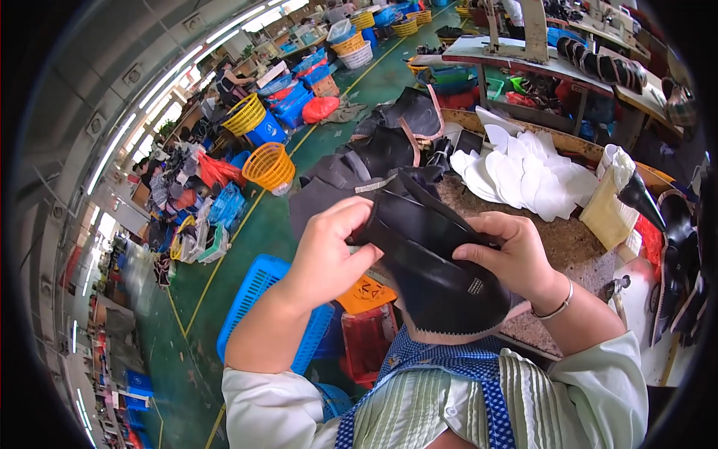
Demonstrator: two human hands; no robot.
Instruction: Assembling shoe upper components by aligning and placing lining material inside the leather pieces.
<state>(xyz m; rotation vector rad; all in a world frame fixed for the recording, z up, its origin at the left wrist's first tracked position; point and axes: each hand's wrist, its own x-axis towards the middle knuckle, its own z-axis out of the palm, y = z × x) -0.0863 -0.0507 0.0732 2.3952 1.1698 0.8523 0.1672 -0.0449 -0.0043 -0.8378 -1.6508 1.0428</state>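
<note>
Bimanual hold on a black shoe upper. The black shoe upper [441, 273] is held up before the blue checked apron [426, 363], at the near edge of the bench [574, 258]. The left hand [334, 241] pinches its left side between thumb and fingers; the right hand [516, 251] grips the opposite side, thumb flat on the smooth outer face and its other fingers largely hidden behind. The lower end, with its pale serrated edge [456, 334], hangs unsupported by either hand.

Likely faults: (a) the free end may swing or fold if one pinch loosens, and the serrations could then snag on the apron; (b) firm pressure from the right thumb might crease or mark the glossy face; (c) a slip of both hands could drop the upper toward the red crate [366, 337] or the blue basket [258, 299] below; (d) if laid down carelessly, it could be confused with the dark pieces [321, 198] heaped beyond the left hand, being similar in colour, or disturb the loose white cut-outs [531, 168].
</note>
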